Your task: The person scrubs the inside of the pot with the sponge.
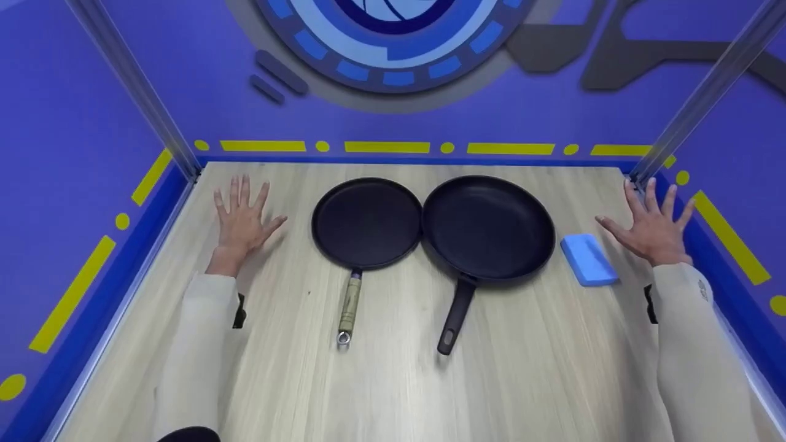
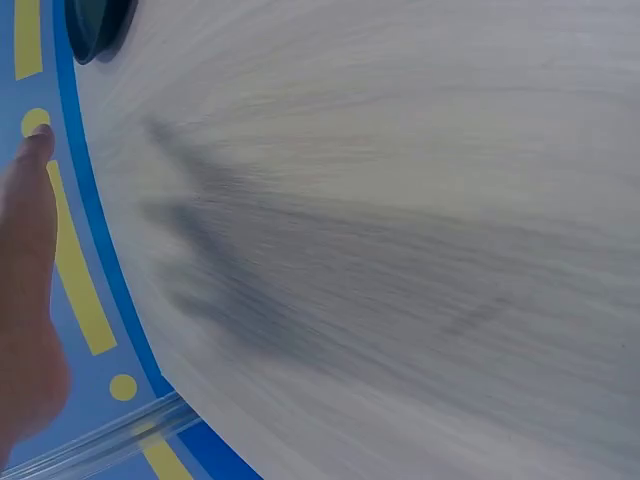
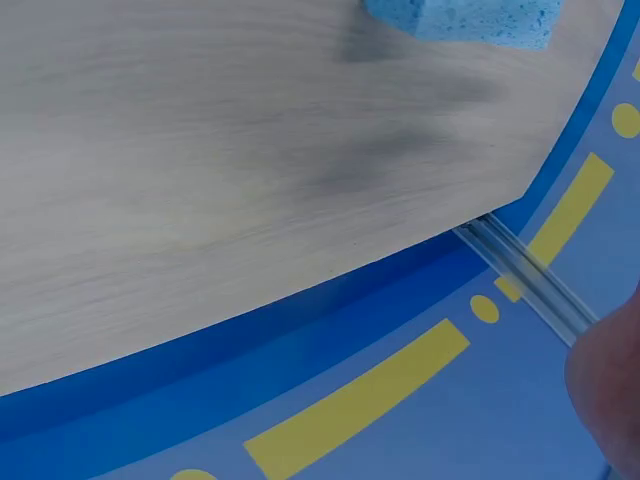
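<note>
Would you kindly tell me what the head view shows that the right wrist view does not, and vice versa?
Only the head view shows the flat round pan, the deeper frying pan and the left grip. Only the right wrist view shows the blue sponge as speckled. Both share that sponge, part of the right grip, the pale table and yellow-marked blue walls.

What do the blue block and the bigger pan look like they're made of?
The blue block looks like matte foam: the right wrist view shows speckled pores. The bigger pan is probably metal with a dark satin coating, judging by its smooth surface; no bare metal shows.
</note>
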Action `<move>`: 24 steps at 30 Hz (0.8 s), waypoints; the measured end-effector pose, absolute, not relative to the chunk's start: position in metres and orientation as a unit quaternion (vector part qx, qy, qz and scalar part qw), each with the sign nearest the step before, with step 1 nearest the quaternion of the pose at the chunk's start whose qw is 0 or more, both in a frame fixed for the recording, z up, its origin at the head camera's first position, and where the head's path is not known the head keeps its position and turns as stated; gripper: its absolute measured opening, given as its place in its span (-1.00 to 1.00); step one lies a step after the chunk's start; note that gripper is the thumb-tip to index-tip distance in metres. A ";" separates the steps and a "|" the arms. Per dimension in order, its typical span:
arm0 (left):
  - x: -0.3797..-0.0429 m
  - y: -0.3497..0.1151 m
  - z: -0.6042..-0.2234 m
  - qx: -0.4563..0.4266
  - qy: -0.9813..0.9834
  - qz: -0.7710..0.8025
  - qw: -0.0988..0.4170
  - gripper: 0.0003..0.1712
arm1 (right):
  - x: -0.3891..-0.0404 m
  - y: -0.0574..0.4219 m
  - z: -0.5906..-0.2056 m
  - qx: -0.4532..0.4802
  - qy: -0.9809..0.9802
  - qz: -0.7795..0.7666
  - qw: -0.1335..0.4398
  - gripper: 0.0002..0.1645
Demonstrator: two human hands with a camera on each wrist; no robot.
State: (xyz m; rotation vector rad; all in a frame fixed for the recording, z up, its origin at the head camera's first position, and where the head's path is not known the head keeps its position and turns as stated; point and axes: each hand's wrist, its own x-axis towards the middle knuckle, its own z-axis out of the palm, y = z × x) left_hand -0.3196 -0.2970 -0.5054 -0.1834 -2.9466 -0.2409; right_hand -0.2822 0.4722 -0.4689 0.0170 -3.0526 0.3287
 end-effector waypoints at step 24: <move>-0.246 -0.200 -0.502 -0.235 -0.896 -0.369 -0.078 -0.33 | -0.276 0.465 -0.469 0.054 -0.971 0.223 -0.069 -0.16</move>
